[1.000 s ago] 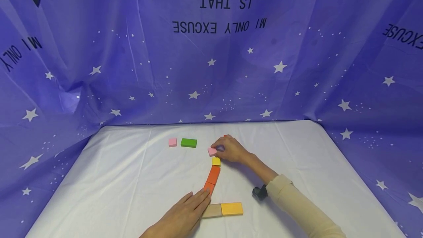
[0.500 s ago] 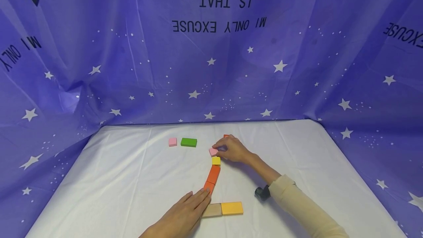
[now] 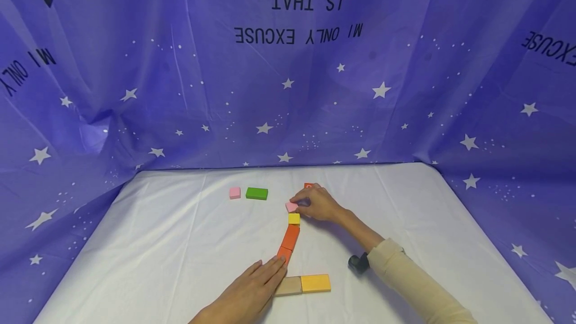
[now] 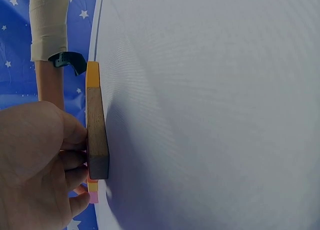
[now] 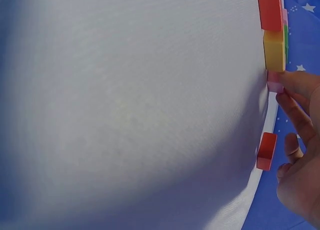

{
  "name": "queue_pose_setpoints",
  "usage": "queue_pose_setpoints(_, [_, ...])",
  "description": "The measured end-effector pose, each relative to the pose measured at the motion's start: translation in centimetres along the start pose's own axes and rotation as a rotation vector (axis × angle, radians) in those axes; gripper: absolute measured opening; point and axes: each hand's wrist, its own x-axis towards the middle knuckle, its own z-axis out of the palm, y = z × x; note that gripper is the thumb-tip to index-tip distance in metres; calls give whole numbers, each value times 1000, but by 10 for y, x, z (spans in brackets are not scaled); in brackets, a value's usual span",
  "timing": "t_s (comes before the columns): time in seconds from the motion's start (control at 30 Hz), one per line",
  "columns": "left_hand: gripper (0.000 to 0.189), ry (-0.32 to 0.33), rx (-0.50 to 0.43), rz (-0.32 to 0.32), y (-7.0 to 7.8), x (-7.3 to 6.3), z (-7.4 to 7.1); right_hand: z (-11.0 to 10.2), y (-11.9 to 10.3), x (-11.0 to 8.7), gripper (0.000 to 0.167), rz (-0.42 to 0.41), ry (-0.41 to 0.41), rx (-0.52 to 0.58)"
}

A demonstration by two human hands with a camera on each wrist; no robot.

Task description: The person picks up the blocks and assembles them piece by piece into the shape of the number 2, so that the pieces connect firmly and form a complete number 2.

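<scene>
My right hand [image 3: 317, 203] pinches a small pink block [image 3: 291, 207] between thumb and finger, right at the far end of a yellow block [image 3: 294, 219]. In the right wrist view that pink block [image 5: 274, 81] sits against the yellow one [image 5: 274, 50]. Toward me the row runs on with a red-orange block [image 3: 290, 237] and a second red-orange block [image 3: 285, 253]. My left hand [image 3: 252, 286] lies with straight fingers over that second block, hiding part of it. Beside this hand lies a bare wooden block [image 3: 289, 286], its left end hidden, joined end to end with an orange-yellow block [image 3: 316, 283].
Farther back on the white-covered table [image 3: 180, 234] lie another pink block [image 3: 235, 193] and a green block [image 3: 257, 193]. A red block [image 3: 308, 185] is partly hidden behind my right hand. A dark device [image 3: 358, 264] sits at the right sleeve. A purple star-patterned cloth [image 3: 288, 104] hangs behind.
My right hand has shifted the pink block slightly to the right, over the end of the yellow block. The left hand stays in place.
</scene>
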Motion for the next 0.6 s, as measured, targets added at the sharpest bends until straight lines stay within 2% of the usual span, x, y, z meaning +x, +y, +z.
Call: queue_pose_setpoints(0.6, [51, -2, 6, 4, -1, 0, 3, 2, 1, -3, 24, 45, -2, -8])
